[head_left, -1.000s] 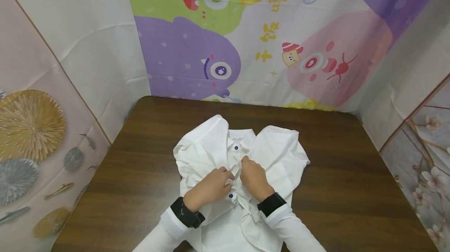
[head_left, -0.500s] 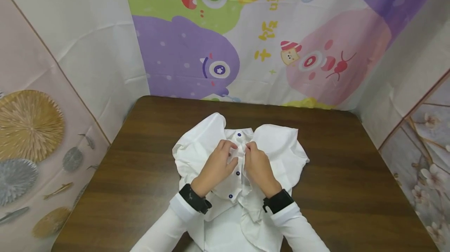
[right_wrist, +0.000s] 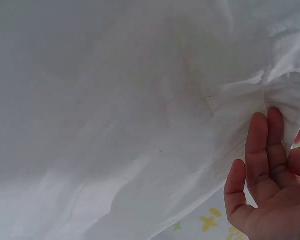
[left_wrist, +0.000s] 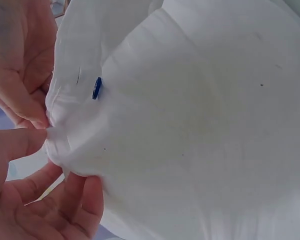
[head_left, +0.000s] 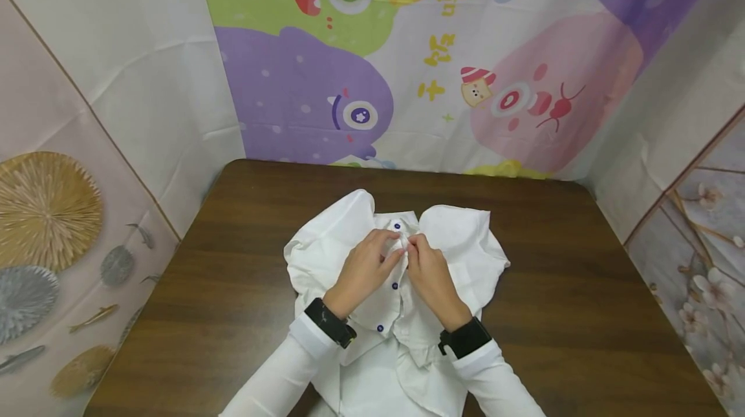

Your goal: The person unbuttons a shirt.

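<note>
A white shirt (head_left: 332, 249) lies front up on the table, its puffed sleeves spread toward the far side. Dark blue buttons run down its front; one button (head_left: 397, 226) sits at the collar and another button (head_left: 395, 286) lies below the hands. My left hand (head_left: 362, 268) pinches the front edge just under the collar button. Close beside it, my right hand (head_left: 432, 280) pinches the opposite front edge. In the left wrist view, the left thumb and fingers hold the cloth edge below a blue button (left_wrist: 97, 88). The button between my fingertips, if any, is hidden.
The brown wooden table (head_left: 559, 300) extends around the shirt. A cartoon-printed cloth (head_left: 314, 87) hangs behind its far edge. Patterned hangings stand at the left (head_left: 140, 81) and right sides. Both wrists wear black bands.
Both hands have moved up the front from the lower buttons to just under the collar, uncovering a button. Since half a second ago, the left fingers have closed in toward the right hand.
</note>
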Demonstrator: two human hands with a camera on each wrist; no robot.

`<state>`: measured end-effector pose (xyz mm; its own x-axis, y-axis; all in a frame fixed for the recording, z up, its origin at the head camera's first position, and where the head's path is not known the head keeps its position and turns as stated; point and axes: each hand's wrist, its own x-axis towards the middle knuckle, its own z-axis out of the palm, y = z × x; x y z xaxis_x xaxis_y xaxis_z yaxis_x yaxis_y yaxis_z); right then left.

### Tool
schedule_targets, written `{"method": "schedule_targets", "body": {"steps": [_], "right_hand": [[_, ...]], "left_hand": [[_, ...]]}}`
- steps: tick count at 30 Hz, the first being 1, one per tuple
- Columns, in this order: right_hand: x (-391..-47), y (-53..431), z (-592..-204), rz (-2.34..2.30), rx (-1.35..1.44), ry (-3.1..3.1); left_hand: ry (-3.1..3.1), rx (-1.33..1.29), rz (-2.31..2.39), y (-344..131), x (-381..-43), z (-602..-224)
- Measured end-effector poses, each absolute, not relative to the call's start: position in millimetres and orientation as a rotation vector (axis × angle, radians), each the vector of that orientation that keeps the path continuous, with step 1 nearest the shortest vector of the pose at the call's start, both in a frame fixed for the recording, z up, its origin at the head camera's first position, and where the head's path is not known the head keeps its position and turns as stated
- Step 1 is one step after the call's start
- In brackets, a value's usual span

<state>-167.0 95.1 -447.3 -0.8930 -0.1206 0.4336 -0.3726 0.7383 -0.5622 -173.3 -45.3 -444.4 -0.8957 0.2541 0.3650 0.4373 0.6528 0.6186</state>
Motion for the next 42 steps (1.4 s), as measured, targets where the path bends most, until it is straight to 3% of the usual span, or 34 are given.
{"method": "schedule_targets", "body": {"steps": [23,42], "right_hand": [[-174,99,-440,1.082,0.399,-2.484],[-175,98,-434,1.384,0.135,-2.594]], "left_hand": [[-2.556,-0.56,-1.059,-45,-174,-441],[-2.501,-0.56,-1.104,-44,-171,-441]]}}
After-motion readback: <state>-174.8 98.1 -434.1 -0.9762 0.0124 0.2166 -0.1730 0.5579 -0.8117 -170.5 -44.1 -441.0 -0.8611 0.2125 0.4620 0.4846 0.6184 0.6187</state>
